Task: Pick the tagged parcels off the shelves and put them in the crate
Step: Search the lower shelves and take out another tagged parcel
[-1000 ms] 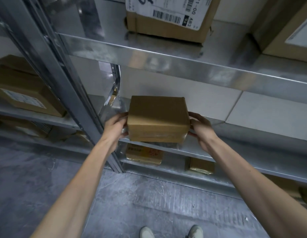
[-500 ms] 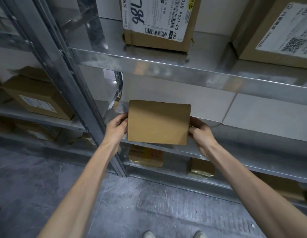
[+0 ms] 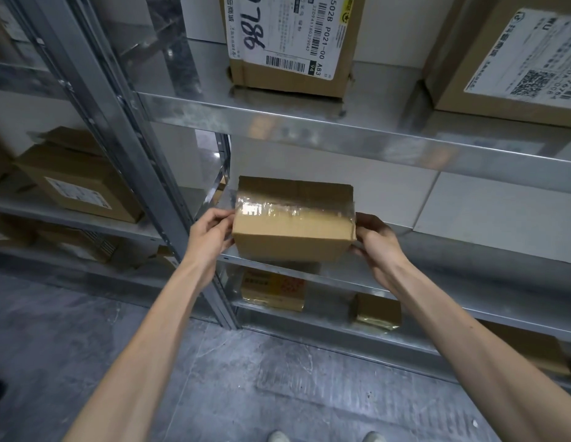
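Observation:
A plain brown cardboard parcel with clear tape across its top is held between both hands at the front edge of the middle metal shelf. My left hand grips its left end, my right hand its right end. No label shows on the faces turned toward me. No crate is in view.
The upper shelf carries a labelled box marked 786 and another labelled box at right. Small parcels lie on the low shelf. A steel upright stands at left with more boxes beyond. The floor is grey concrete.
The parcel has been turned in my hands, so the taped face now points up toward me. The view has tilted upward, showing more of the upper shelf.

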Demonstrator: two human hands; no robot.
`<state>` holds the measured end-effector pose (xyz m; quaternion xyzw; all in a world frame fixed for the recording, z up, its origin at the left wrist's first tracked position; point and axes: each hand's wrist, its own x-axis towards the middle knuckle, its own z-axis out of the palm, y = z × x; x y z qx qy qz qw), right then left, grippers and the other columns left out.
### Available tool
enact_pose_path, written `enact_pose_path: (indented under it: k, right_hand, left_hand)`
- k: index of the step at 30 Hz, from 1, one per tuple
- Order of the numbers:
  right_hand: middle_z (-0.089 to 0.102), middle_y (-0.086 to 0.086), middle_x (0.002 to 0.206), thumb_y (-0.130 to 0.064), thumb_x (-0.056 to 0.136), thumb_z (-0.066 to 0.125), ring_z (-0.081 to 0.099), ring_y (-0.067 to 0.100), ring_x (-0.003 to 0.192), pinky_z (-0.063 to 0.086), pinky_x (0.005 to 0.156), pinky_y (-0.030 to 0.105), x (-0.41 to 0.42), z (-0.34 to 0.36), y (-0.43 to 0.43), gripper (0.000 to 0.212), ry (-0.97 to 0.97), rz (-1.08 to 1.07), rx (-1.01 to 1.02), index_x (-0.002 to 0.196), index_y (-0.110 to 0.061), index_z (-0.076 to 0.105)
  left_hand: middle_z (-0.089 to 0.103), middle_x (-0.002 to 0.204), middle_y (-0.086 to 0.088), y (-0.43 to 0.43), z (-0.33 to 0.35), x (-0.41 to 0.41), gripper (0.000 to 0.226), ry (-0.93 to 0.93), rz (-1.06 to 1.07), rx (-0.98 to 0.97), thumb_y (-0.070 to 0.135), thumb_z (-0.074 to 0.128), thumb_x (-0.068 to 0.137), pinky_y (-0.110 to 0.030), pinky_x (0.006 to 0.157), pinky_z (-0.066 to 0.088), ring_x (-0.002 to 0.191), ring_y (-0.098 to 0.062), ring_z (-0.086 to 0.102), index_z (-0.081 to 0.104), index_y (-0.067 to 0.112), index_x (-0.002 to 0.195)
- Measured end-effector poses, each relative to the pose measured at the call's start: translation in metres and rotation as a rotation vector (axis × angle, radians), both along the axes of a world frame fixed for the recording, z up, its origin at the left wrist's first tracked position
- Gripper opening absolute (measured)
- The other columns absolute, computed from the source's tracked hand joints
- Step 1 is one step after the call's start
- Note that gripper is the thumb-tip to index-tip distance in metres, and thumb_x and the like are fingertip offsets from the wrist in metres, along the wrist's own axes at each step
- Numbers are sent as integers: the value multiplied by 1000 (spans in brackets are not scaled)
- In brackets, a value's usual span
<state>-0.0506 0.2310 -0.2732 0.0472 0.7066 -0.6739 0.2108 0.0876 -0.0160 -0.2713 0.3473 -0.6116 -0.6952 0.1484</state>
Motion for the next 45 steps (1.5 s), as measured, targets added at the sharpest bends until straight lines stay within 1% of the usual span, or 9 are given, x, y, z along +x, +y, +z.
enact_pose_path:
  k: [5,11,14,16,18,24,31,36,45]
  right_hand:
    - [73,3,115,3,96,50,68,24,110,53,99,44,-4,-2,0,37,33,20,19,119,-19,66]
    - [73,4,115,7,96,45,68,22,107,56,95,40,-2,1,-4,41,55,41,36,122,-15,67]
    - [71,6,116,7,98,45,69,20,100,60,77,29,-2,4,-3,39,36,40,37,117,-20,66]
    - [69,6,116,7,98,44,67,21,95,53,53,17,0,10,-3,39,6,39,32,115,-22,63]
    - [68,6,115,10,96,41,66,23,94,48,46,17,0,10,-3,44,-20,25,14,120,-20,63]
    - [73,-1,107,10,95,43,69,16,99,57,65,25,-1,9,-2,42,-25,-8,-35,110,-19,68]
    - [72,-3,112,10,95,45,70,18,100,60,73,28,-2,7,-6,44,43,32,-35,117,-23,65]
    - [71,0,118,9,95,44,68,20,107,59,85,33,-3,3,-7,46,74,53,-8,127,-17,65]
    - [72,-1,116,11,94,45,68,17,108,57,89,27,-4,1,-10,46,106,50,-2,126,-15,66]
  left_hand:
    - [69,116,-5,1,1,0,20,-10,-3,-32,7,51,100,-34,94,56,109,-18,67,62,12,117]
    - [68,122,0,6,1,-1,34,5,-19,-29,8,49,102,-38,96,55,111,-13,65,60,22,131]
    - [68,123,-2,5,0,-1,34,-7,-25,-28,7,49,101,-40,97,55,113,-15,65,62,23,128]
    - [68,121,-1,4,-1,-1,31,-8,-19,-32,6,50,101,-41,97,55,113,-14,64,66,27,118]
    - [68,119,-1,4,-1,-2,30,0,-3,-18,4,48,101,-41,96,55,112,-16,65,67,23,115]
    - [68,118,-9,1,0,-4,17,4,22,15,8,51,101,-43,97,54,113,-24,64,63,13,112]
    - [69,119,-2,-2,1,-5,25,-2,1,-28,5,49,101,-27,87,54,111,-14,65,59,15,121]
    - [65,128,4,-5,-6,-3,42,1,-35,-56,0,46,101,-34,98,53,119,-11,61,57,22,134]
    - [67,125,4,-6,-7,-4,38,5,-33,-28,0,49,99,-40,99,53,117,-12,63,61,23,127]
